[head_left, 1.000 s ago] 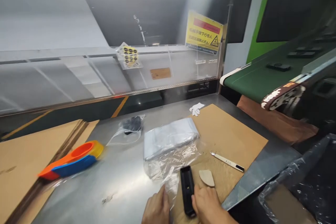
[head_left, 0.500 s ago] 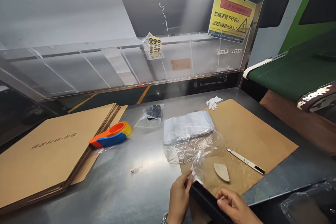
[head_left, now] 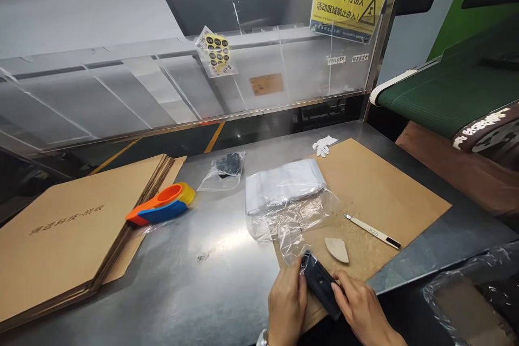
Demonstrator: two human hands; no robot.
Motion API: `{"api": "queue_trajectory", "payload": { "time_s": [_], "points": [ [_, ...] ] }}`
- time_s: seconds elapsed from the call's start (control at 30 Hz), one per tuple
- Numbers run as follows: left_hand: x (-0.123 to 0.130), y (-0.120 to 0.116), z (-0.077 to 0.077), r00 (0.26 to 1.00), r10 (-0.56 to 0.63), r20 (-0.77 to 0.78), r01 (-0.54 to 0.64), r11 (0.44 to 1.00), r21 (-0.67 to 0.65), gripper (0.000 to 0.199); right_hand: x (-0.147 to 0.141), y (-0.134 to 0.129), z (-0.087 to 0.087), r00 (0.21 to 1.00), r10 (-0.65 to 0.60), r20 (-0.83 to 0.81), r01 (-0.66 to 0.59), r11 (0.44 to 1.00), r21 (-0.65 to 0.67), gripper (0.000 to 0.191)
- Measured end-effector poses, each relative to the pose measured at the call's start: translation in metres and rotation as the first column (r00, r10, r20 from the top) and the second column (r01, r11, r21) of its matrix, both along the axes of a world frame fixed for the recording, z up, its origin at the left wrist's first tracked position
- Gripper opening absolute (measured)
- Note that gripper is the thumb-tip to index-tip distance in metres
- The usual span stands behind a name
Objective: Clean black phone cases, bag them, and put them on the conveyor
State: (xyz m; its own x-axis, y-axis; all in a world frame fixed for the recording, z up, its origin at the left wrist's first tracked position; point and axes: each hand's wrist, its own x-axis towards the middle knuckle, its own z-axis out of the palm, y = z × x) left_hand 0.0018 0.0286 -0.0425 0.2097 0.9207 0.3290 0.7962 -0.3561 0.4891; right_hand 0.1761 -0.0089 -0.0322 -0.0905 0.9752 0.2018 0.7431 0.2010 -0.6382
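Observation:
Between my hands is a long black part [head_left: 320,282] with a hole in its upper face. My left hand [head_left: 286,300] is closed at its far left end, where the mouth of a thin clear plastic bag [head_left: 291,243] meets the tip. My right hand [head_left: 360,303] grips the part's near right side between thumb and fingers. Just beyond lies a stack of folded white bags [head_left: 286,185] in clear film. A beige wedge-shaped piece [head_left: 337,250] and a white-handled knife marked A26 [head_left: 373,231] rest on a cardboard sheet [head_left: 389,184] to the right.
Flat cardboard boxes [head_left: 77,227] are stacked on the left, with an orange and blue tape dispenser [head_left: 162,204] against them. A bagged dark item [head_left: 227,166] and a white glove [head_left: 324,146] lie farther back. A green conveyor [head_left: 458,102] stands right; clear film [head_left: 450,303] lies below it.
The black part has turned, so its holed face now shows, and its far tip meets the bag mouth. My right hand has shifted up along it. The view has tilted down slightly.

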Motion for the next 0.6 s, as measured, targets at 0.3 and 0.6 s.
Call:
{"api": "queue_trajectory", "payload": {
  "time_s": [0.3, 0.6],
  "points": [
    [0.006, -0.010, 0.010, 0.973, -0.175, -0.148, 0.195, 0.971, 0.136, 0.030, -0.004, 0.002, -0.002, 0.999, -0.004, -0.051, -0.002, 0.994, -0.111, 0.023],
    [0.000, -0.021, 0.030, 0.939, -0.219, -0.263, 0.292, 0.914, 0.283, 0.026, -0.022, 0.015, 0.021, 0.999, -0.046, -0.011, 0.043, 0.978, -0.202, 0.029]
  ]
}}
